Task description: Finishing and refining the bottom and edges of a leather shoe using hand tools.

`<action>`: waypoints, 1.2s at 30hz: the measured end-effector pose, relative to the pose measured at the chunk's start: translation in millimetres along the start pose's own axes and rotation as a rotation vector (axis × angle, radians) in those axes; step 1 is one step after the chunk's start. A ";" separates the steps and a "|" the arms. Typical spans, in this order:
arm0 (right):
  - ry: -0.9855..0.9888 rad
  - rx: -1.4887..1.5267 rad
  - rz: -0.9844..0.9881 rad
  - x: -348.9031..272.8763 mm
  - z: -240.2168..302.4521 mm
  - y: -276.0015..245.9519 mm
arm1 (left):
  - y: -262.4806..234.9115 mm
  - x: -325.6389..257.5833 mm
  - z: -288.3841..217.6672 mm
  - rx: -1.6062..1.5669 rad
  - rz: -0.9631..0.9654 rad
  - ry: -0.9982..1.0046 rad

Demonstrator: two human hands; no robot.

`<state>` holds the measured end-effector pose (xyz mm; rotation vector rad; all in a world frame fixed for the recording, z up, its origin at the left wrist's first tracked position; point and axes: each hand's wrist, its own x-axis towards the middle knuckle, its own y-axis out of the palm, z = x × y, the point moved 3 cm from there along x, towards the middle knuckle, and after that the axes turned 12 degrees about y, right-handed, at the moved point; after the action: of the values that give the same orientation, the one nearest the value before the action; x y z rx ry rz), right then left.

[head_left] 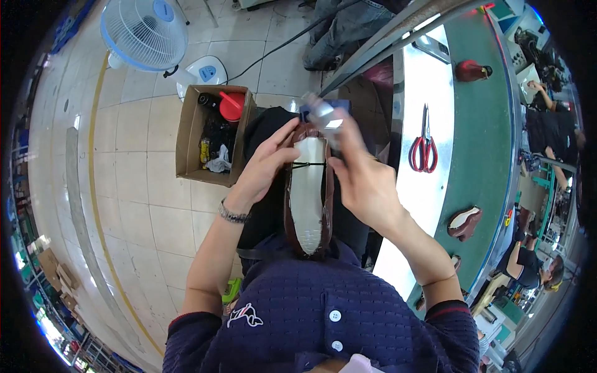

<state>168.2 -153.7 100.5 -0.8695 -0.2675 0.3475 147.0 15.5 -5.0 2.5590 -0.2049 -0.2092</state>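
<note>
A brown shoe upper [290,208] lies bottom up on my lap, its end pointing away from me. Its white sole board [308,205] faces me, with a thin black cord [309,164] across it. My left hand [264,163] grips the left side near the far end, thumb on the edge of the board. Over the right side of that end, my right hand [367,180] is closed round a shiny metal tool [324,117]. Motion smears the tool, and I cannot make out its kind.
To the left stands a cardboard box [186,146] holding a red lid and black items, with a white fan [144,34] beyond. On the right, red-handled scissors [424,146] lie on a metal ledge beside a green conveyor belt [476,137] carrying brown shoes [465,224]. Other people sit farther right.
</note>
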 end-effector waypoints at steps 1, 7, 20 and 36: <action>0.173 -0.326 0.315 -4.7 -15.7 16.4 | -1.6 -10.4 0.1 -0.044 -0.053 -0.035; 0.135 0.004 0.251 -9.2 -9.3 -2.9 | 26.2 -56.9 12.6 0.078 -0.100 -0.319; 0.373 0.325 0.112 -82.1 -7.9 -10.0 | 35.0 -62.6 34.8 0.328 0.270 0.143; 0.341 0.237 -0.014 -134.5 -25.3 28.5 | 19.7 -73.5 27.9 0.395 0.485 -0.045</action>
<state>49.6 -208.4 50.9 -0.6786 0.0828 0.2074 67.9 -1.6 -9.7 2.7885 -0.9519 -0.0417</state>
